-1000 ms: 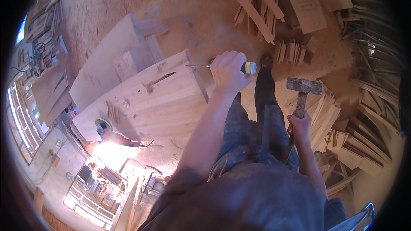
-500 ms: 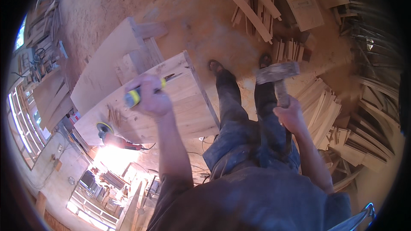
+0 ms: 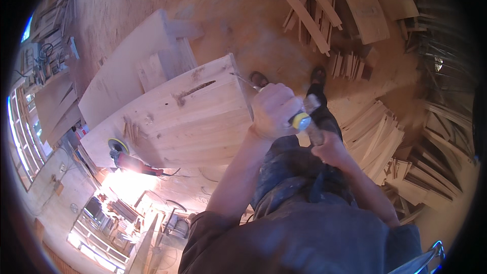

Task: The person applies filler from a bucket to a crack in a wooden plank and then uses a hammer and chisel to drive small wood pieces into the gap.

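Observation:
My left hand is wrapped round a chisel with a yellow-and-dark handle. Its thin blade points up and left, past the end of a pale wooden panel. Close by on the right, my right hand grips the handle of a hammer, whose head is smeared by motion and partly behind the chisel handle. The panel lies to the left of both hands. A long dark slot is cut near its far edge, with wood chips beside it.
A red power sander with a yellow-rimmed disc rests at the panel's near left edge, its cord trailing. Small wood slivers lie on the panel. Stacked boards fill the right side, and more planks lie on the floor ahead.
My left hand has swung from above the panel to the right with the chisel, beside my right hand. The hammer has come slightly down and left.

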The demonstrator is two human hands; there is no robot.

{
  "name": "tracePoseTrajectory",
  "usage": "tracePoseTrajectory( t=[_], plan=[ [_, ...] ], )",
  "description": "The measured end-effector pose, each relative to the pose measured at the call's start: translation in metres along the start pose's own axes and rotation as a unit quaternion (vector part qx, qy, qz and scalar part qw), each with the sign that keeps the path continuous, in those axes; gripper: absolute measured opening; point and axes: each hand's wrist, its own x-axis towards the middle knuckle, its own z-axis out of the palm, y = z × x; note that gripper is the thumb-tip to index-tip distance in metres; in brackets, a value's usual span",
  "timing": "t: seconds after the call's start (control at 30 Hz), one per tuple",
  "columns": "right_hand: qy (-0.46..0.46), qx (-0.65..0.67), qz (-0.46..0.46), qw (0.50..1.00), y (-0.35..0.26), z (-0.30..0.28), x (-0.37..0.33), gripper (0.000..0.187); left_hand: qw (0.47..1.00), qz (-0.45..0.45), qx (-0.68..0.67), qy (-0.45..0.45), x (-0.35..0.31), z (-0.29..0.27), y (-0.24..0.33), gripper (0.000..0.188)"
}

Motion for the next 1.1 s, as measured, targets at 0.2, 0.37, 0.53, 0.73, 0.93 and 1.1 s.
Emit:
tracePoseTrajectory(
  t=[0.2,0.37,0.53,0.73,0.93,1.1],
  plan=[
    [0.126,0.179,0.126,0.968,0.024,-0.073,-0.016,0.015,0.998,0.02,0.036,-0.053,-0.016,0.008,-0.013,0.034],
    [0.212,0.239,0.1,0.942,0.031,-0.102,-0.027,0.016,0.995,0.006,0.033,-0.094,-0.015,0.012,-0.017,0.027],
    [0.249,0.248,0.052,0.935,0.018,-0.102,-0.038,0.014,0.997,-0.001,0.032,-0.067,-0.014,0.016,-0.017,0.027],
    [0.356,0.17,-0.133,0.909,0.005,-0.05,-0.067,0.018,0.999,-0.028,0.04,0.005,-0.003,0.017,-0.017,0.021],
    [0.253,0.208,-0.242,0.913,-0.034,0.006,-0.023,0.026,0.997,-0.055,0.041,0.039,-0.006,0.025,-0.023,0.023],
    [0.255,0.221,-0.22,0.915,-0.037,0.023,-0.025,0.03,0.996,-0.06,0.067,0.006,-0.005,0.022,-0.022,0.028]
  ],
)
